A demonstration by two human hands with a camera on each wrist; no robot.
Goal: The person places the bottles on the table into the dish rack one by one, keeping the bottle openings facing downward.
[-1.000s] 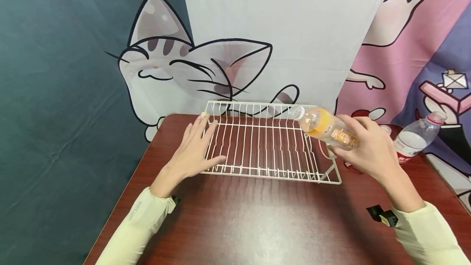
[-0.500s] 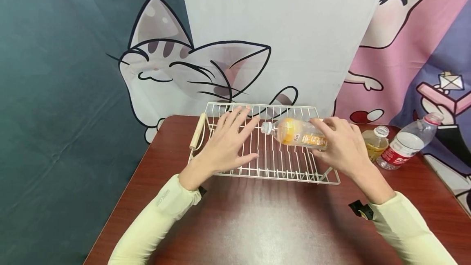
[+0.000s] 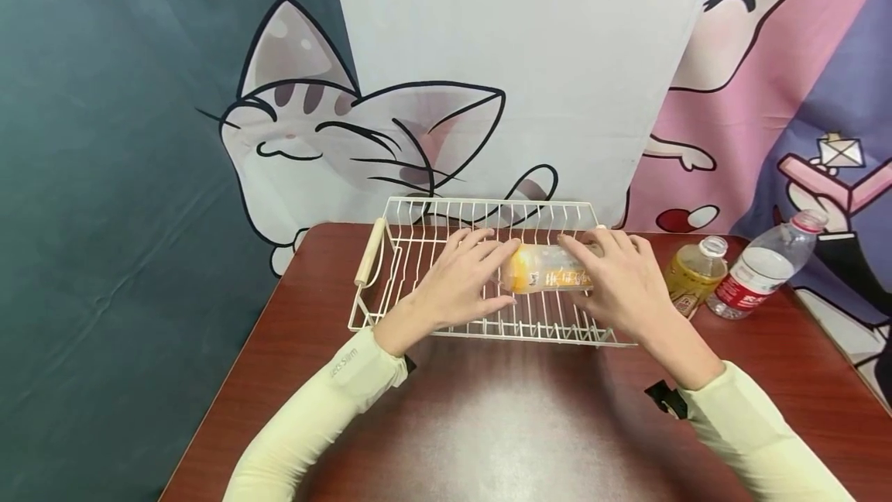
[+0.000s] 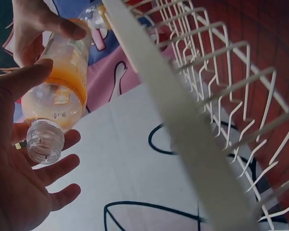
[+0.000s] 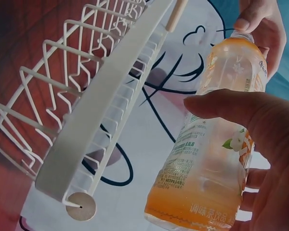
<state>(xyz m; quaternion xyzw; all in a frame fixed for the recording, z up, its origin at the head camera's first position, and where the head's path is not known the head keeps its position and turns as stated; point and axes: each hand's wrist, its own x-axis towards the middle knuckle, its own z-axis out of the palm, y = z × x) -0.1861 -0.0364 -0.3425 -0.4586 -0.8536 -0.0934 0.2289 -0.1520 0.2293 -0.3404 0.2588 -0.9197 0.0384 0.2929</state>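
Note:
A clear plastic bottle (image 3: 547,268) with an orange-and-white label lies sideways above the white wire rack (image 3: 481,325). My right hand (image 3: 620,277) grips its base end, thumb across the label in the right wrist view. At the neck end my left hand (image 3: 463,277) curves its thumb and fingers around the shoulder, hiding the neck in the head view. The bare, capless mouth of the bottle (image 4: 45,142) shows in the left wrist view, with the left thumb (image 4: 38,72) over the orange band and the other fingertips spread behind the neck.
Two uncapped bottles stand at the table's right: a yellow-labelled bottle (image 3: 697,273) and a larger red-and-white-labelled bottle (image 3: 763,269). A wooden handle (image 3: 371,252) is on the rack's left side. Behind the reddish-brown table (image 3: 488,424) hangs a cartoon-cat cloth (image 3: 432,37).
My right hand has carried the bottle leftward over the rack. My left hand has come off the rack's left handle and moved right to the bottle's neck end.

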